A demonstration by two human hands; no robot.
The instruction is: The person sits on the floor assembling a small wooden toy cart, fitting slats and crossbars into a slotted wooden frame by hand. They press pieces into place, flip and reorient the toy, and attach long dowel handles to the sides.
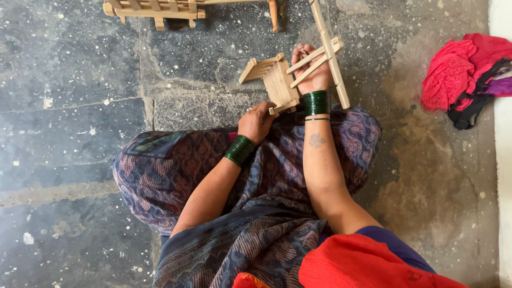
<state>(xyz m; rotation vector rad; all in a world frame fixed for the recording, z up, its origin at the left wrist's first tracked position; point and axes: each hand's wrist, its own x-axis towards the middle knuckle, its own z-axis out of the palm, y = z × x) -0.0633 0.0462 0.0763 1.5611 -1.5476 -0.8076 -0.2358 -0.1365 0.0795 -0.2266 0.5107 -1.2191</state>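
Note:
A small pale wooden slatted piece [277,80], shaped like a miniature chair, is held above my lap. My left hand [257,121] grips its lower corner near my knee. My right hand [312,72] holds its far side, fingers wrapped among long thin wooden slats [332,58] that cross and stick out to the right. Both wrists carry stacks of green bangles. I sit cross-legged in a patterned purple garment [176,165] on a stone floor.
Another pale wooden slatted frame [154,9] lies on the floor at the top left, with a wooden leg [273,15] beside it. A heap of red and dark cloth [464,74] sits at the right by a white edge. The grey stone floor [69,106] is speckled.

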